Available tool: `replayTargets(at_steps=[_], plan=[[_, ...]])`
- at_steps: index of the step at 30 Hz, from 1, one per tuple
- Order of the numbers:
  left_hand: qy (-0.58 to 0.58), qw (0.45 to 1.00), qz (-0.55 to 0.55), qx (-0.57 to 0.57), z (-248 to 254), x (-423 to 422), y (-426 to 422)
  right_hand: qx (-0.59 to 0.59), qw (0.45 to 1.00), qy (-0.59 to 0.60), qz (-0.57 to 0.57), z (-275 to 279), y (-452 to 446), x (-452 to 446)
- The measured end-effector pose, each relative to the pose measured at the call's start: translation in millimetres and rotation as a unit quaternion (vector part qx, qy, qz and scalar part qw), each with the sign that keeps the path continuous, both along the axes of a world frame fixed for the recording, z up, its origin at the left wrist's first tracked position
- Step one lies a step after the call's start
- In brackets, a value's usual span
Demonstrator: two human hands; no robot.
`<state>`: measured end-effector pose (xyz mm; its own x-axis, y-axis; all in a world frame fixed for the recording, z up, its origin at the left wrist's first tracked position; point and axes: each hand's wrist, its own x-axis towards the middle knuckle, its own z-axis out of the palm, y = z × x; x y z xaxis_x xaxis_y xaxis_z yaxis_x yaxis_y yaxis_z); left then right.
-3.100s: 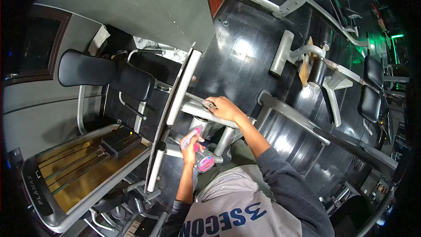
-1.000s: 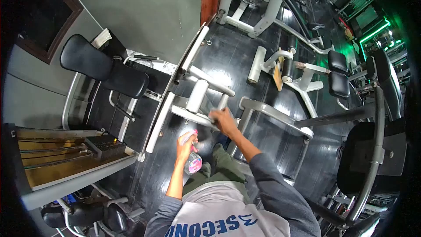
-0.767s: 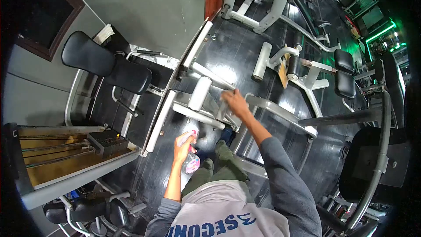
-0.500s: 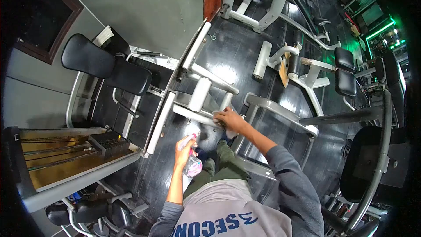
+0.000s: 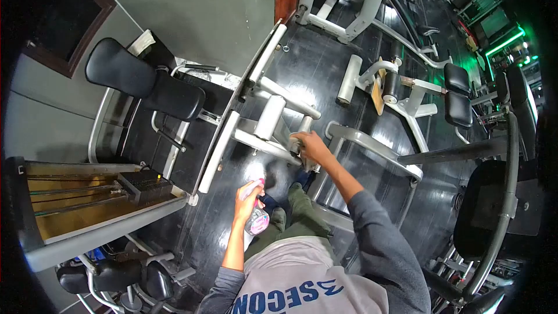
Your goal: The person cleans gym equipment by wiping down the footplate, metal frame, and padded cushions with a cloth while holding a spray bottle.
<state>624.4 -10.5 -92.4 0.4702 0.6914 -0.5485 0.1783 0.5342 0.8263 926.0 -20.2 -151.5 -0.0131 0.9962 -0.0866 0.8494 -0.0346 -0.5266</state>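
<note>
My left hand is closed around the neck of a clear spray bottle with a pink-and-white trigger head and a pink label. The bottle hangs upright in front of my left leg. My right hand has its fingers bent over what looks like a greyish cloth, pressed against the end of a white machine frame. Part of the cloth is hidden by the fingers, so its full shape cannot be made out. A short white roller stands on the frame just left of that hand.
A weight stack in a metal housing stands at the left. Behind the frame is a black padded seat. A low grey bench frame lies right of my right arm, and a leg machine stands farther off. My feet are on dark flooring.
My right hand has shifted slightly up and to the right along the frame's end. My left hand keeps the spray bottle nearly in place. The whole view has turned a little.
</note>
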Motion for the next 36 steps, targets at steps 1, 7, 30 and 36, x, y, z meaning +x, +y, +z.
replayTargets(at_steps=[1, 7, 30, 36], plan=[[-0.002, 1.0, 0.003, 0.0, -0.5, -2.7, -1.3, 0.068, 0.992, 0.047, -0.098, 5.5, -10.1, -7.2], [-0.021, 0.999, 0.031, -0.021, 0.0, -13.9, -5.5, 0.1, 0.936, 0.1, -0.321, -6.1, -55.6, -91.6], [-0.032, 0.998, 0.054, -0.019, -14.7, -43.4, -13.6, 0.18, 0.981, 0.031, -0.072, 18.6, -30.2, -112.2], [-0.035, 0.997, 0.069, -0.029, -14.7, -42.1, -17.3, 0.098, 0.984, -0.142, 0.031, 4.6, -44.4, -84.4]])
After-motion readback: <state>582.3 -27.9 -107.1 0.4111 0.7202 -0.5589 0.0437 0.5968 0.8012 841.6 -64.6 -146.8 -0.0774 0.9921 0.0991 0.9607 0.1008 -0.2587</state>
